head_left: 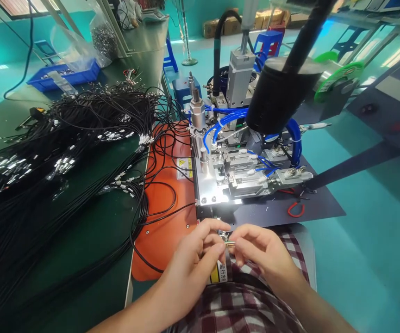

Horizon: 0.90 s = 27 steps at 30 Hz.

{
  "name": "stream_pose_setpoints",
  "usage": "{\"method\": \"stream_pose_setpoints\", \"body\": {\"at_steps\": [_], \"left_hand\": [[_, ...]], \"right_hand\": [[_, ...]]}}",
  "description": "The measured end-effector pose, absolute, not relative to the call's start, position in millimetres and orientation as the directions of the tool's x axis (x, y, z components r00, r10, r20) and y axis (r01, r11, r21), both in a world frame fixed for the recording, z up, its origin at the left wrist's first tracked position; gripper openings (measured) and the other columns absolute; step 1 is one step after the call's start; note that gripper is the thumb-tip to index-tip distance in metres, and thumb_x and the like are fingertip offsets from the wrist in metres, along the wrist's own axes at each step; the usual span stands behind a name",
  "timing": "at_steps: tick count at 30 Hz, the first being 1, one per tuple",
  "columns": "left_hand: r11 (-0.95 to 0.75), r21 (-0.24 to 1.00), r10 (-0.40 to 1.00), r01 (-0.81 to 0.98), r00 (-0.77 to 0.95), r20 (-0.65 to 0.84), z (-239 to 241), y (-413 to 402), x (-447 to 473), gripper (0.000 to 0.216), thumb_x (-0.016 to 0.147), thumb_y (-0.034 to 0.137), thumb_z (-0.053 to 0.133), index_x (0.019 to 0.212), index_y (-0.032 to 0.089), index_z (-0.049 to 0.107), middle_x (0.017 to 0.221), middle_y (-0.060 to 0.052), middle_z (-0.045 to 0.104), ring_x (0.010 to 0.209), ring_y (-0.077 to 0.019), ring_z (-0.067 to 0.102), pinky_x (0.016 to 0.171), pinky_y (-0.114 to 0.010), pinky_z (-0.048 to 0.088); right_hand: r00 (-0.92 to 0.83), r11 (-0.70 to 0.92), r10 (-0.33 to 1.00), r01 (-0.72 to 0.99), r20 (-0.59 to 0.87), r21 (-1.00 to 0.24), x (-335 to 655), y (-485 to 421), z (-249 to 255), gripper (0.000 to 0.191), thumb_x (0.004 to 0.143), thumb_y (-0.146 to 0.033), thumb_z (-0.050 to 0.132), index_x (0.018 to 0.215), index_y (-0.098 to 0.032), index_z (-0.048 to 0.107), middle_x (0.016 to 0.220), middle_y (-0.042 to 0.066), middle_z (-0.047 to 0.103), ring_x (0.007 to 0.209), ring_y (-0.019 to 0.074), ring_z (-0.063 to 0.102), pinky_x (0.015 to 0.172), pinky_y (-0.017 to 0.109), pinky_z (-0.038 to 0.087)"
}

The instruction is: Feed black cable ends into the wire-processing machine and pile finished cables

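My left hand (200, 259) and my right hand (264, 254) meet in front of the machine, low in the head view. Between their fingertips are thin wires (230, 243), one of them greenish, at what looks like the end of a cable. Both hands pinch these wires with thumb and forefinger; the fingers partly hide them. Just beyond my hands stands a bench machine (214, 185) with a shiny metal plate, small cylinders and blue air tubes (228, 115). Below my fingers, a yellow and white label (221, 273) shows on the machine's front.
Bundles of black cables (96, 125) with silvery ends cover the dark green table (64, 277) at left; some trail over the orange base (168, 203). A black lamp-like cylinder (279, 97) hangs over the machine. Red-handled pliers (296, 209) lie on the grey plate. Behind sits a blue tray (64, 76).
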State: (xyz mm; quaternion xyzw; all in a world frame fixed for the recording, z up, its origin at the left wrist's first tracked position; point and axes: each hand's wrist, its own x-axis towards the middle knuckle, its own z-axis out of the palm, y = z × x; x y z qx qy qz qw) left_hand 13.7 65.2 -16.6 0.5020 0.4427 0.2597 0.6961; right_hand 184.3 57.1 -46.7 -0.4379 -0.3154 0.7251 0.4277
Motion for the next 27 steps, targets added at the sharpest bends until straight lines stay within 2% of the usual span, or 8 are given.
{"method": "stream_pose_setpoints", "body": {"at_steps": [4, 12, 19, 25, 27], "left_hand": [[0.492, 0.87, 0.768, -0.039, 0.49, -0.413, -16.1, 72.1, 15.9, 0.028, 0.09, 0.031, 0.051, 0.114, 0.017, 0.051, 0.069, 0.002, 0.054, 0.046, -0.0046, 0.034, 0.043, -0.019, 0.024], [0.515, 0.855, 0.756, -0.065, 0.505, -0.417, -16.0, 73.1, 11.7, 0.028, 0.09, 0.031, 0.052, 0.112, 0.014, 0.052, 0.067, 0.001, 0.056, 0.042, -0.0027, 0.034, 0.043, -0.018, 0.023], [0.507, 0.857, 0.777, -0.092, 0.479, -0.408, -18.1, 72.0, 11.3, 0.022, 0.09, 0.03, 0.052, 0.108, 0.016, 0.052, 0.064, 0.004, 0.052, 0.041, -0.002, 0.032, 0.042, -0.017, 0.023], [0.358, 0.934, 0.868, -0.013, 0.372, -0.328, -25.9, 63.1, 13.7, 0.018, 0.092, 0.028, 0.05, 0.109, 0.022, 0.052, 0.072, 0.004, 0.052, 0.055, -0.005, 0.042, 0.049, -0.015, 0.031], [0.359, 0.934, 0.87, 0.003, 0.362, -0.335, -26.1, 64.2, 14.9, 0.019, 0.091, 0.029, 0.052, 0.108, 0.021, 0.052, 0.072, 0.004, 0.052, 0.053, -0.0044, 0.041, 0.049, -0.016, 0.032]], "right_hand": [[-0.281, -0.468, 0.882, -0.441, -0.377, -0.766, 182.8, 58.8, -46.3, 0.025, 0.074, -0.04, 0.073, 0.074, -0.016, 0.067, 0.065, -0.001, 0.063, 0.051, 0.0081, 0.052, 0.053, 0.021, 0.041], [-0.279, -0.457, 0.887, -0.415, -0.369, -0.787, 175.4, 57.5, -55.2, 0.023, 0.074, -0.038, 0.074, 0.074, -0.016, 0.065, 0.062, -0.002, 0.06, 0.049, 0.0078, 0.05, 0.05, 0.02, 0.037], [-0.225, -0.401, 0.913, -0.327, -0.341, -0.856, 171.4, 53.9, -52.1, 0.021, 0.077, -0.037, 0.07, 0.076, -0.017, 0.063, 0.057, -0.003, 0.058, 0.049, 0.0091, 0.05, 0.05, 0.022, 0.04], [-0.148, -0.33, 0.94, -0.157, -0.308, -0.931, 162.6, 48.4, -49.4, 0.021, 0.082, -0.037, 0.063, 0.074, -0.018, 0.058, 0.061, -0.004, 0.053, 0.052, 0.0097, 0.046, 0.051, 0.022, 0.039], [-0.13, -0.311, 0.946, -0.096, -0.298, -0.945, 162.1, 47.4, -51.0, 0.021, 0.084, -0.036, 0.059, 0.075, -0.018, 0.057, 0.06, -0.004, 0.05, 0.053, 0.0101, 0.044, 0.05, 0.023, 0.038]]}}
